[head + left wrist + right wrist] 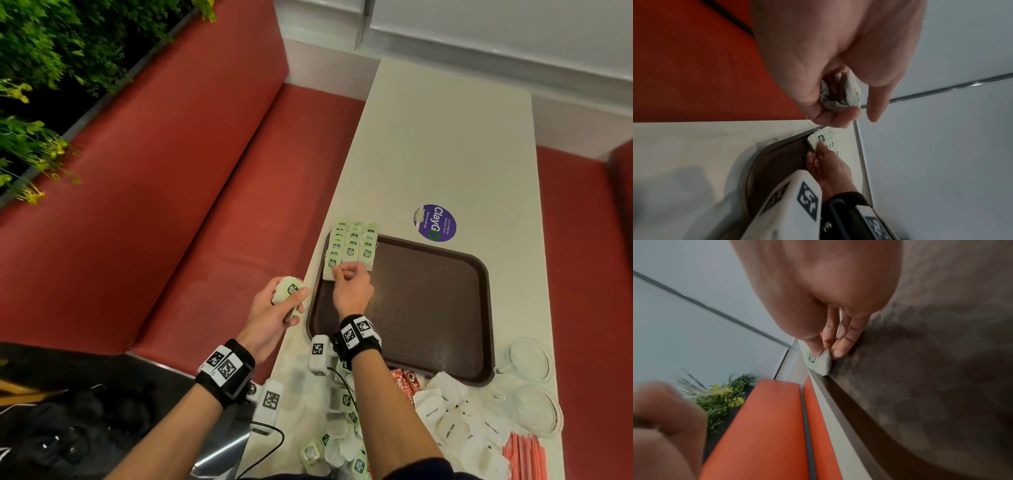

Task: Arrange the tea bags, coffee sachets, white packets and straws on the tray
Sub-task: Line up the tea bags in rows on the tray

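A brown tray lies on the cream table. Green-labelled tea bags stand in three overlapping rows at its far left corner. My right hand reaches over the tray and pinches the nearest tea bag of the rows between thumb and fingers. My left hand hovers off the table's left edge, gripping a bunch of tea bags. Loose tea bags, red coffee sachets, white packets and pink straws lie on the table near me.
Two clear glass cups stand right of the tray's near corner. A purple round sticker is on the table beyond the tray. A red bench runs along the left, with plants behind it.
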The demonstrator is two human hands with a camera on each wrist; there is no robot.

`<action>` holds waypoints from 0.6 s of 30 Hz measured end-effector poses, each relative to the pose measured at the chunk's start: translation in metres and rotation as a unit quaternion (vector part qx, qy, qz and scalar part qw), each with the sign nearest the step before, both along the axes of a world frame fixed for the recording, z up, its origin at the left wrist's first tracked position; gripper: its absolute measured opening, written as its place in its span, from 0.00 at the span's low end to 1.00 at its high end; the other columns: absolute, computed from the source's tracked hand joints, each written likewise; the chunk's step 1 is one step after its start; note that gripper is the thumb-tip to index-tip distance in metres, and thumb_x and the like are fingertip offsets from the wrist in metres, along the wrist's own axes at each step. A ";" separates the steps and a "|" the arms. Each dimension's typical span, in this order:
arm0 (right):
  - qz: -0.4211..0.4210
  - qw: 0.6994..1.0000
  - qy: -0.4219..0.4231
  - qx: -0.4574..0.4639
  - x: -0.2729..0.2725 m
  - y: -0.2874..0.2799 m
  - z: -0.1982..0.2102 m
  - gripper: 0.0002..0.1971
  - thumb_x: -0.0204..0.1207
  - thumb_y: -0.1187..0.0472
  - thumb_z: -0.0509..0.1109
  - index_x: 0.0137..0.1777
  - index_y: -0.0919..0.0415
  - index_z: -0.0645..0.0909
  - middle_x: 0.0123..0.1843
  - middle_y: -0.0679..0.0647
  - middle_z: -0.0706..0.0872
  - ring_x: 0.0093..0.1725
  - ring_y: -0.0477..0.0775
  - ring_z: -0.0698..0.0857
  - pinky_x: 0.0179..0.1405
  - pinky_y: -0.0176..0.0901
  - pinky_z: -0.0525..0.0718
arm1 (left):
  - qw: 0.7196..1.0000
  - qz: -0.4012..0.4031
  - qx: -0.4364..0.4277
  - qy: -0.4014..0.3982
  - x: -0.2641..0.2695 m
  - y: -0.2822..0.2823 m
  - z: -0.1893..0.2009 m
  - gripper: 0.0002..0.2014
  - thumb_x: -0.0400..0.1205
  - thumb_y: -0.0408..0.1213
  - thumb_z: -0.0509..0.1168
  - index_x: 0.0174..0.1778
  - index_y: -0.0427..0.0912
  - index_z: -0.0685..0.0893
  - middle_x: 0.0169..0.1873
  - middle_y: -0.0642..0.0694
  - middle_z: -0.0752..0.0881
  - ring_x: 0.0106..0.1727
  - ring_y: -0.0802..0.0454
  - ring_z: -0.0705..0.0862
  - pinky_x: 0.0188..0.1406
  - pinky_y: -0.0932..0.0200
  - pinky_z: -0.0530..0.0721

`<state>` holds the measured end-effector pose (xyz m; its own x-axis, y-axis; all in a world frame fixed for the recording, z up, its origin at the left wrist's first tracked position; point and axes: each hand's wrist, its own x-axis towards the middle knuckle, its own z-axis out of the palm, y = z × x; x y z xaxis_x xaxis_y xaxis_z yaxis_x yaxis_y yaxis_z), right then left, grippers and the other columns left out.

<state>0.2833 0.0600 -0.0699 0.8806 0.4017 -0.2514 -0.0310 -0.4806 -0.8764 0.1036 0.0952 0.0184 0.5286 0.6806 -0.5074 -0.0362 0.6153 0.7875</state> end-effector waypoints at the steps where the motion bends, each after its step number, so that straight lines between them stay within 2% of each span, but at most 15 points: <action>1: 0.000 1.000 -0.010 -0.003 0.000 0.001 -0.002 0.05 0.85 0.60 0.79 0.51 0.55 0.86 0.43 0.45 0.91 0.46 0.46 0.89 0.53 0.37 0.84 | 1.000 -0.001 -0.005 -0.003 -0.002 0.000 0.000 0.21 0.83 0.33 0.80 0.69 0.33 0.83 0.46 0.43 0.85 0.40 0.52 0.82 0.30 0.62 0.78; 3: 0.002 1.000 -0.025 -0.011 0.001 0.002 -0.005 0.05 0.85 0.62 0.79 0.51 0.57 0.86 0.42 0.44 0.89 0.43 0.38 0.87 0.43 0.21 0.77 | 1.000 -0.004 -0.015 -0.015 -0.005 0.001 -0.001 0.23 0.83 0.33 0.80 0.71 0.33 0.82 0.48 0.42 0.86 0.42 0.51 0.82 0.31 0.61 0.79; 4: 0.004 0.999 -0.031 -0.015 0.001 0.002 -0.005 0.05 0.85 0.63 0.79 0.51 0.57 0.86 0.42 0.44 0.89 0.42 0.35 0.86 0.40 0.18 0.76 | 1.000 -0.006 -0.019 -0.019 -0.007 0.002 -0.001 0.24 0.82 0.33 0.80 0.72 0.33 0.81 0.50 0.41 0.86 0.43 0.51 0.83 0.32 0.61 0.79; 6: 0.009 0.999 -0.039 -0.018 0.001 0.003 -0.007 0.05 0.85 0.63 0.80 0.51 0.58 0.86 0.42 0.44 0.89 0.42 0.34 0.85 0.38 0.16 0.75 | 0.999 -0.009 -0.026 -0.029 -0.008 0.001 0.001 0.25 0.81 0.32 0.80 0.73 0.32 0.81 0.53 0.39 0.87 0.43 0.50 0.83 0.34 0.60 0.80; 8: 0.011 0.998 -0.050 -0.023 0.000 0.004 -0.007 0.05 0.85 0.63 0.79 0.51 0.57 0.85 0.42 0.44 0.88 0.41 0.34 0.85 0.38 0.17 0.76 | 0.999 -0.014 -0.036 -0.036 -0.009 0.002 0.001 0.20 0.84 0.30 0.76 0.72 0.34 0.81 0.55 0.37 0.88 0.43 0.50 0.84 0.37 0.58 0.81; 10: 0.015 0.998 -0.060 -0.024 -0.001 0.005 -0.007 0.05 0.85 0.62 0.79 0.50 0.57 0.85 0.41 0.44 0.87 0.41 0.35 0.84 0.38 0.18 0.76 | 0.998 -0.012 -0.047 -0.048 -0.008 0.001 0.002 0.16 0.86 0.30 0.72 0.69 0.36 0.82 0.56 0.36 0.88 0.43 0.49 0.84 0.37 0.57 0.82; 12: 0.019 0.997 -0.073 -0.028 -0.003 0.007 -0.007 0.06 0.85 0.62 0.79 0.49 0.56 0.84 0.41 0.45 0.87 0.41 0.39 0.85 0.39 0.23 0.77 | 0.996 -0.007 -0.058 -0.063 -0.007 0.002 0.003 0.17 0.84 0.34 0.71 0.68 0.37 0.82 0.56 0.35 0.87 0.43 0.47 0.84 0.36 0.57 0.81; 15: 0.017 0.995 -0.088 -0.045 -0.003 0.008 -0.011 0.09 0.84 0.59 0.80 0.46 0.53 0.82 0.40 0.48 0.87 0.41 0.48 0.86 0.44 0.41 0.84 | 0.993 -0.001 -0.078 -0.085 -0.006 0.002 0.007 0.19 0.82 0.39 0.69 0.69 0.39 0.81 0.54 0.34 0.85 0.42 0.46 0.83 0.37 0.56 0.80; 18: 0.016 0.994 -0.084 -0.062 -0.003 0.008 -0.012 0.10 0.85 0.56 0.80 0.45 0.53 0.82 0.38 0.48 0.87 0.40 0.49 0.86 0.47 0.50 0.89 | 0.992 0.004 -0.088 -0.091 -0.007 0.002 0.007 0.20 0.83 0.41 0.66 0.70 0.40 0.79 0.54 0.34 0.86 0.42 0.46 0.83 0.37 0.55 0.79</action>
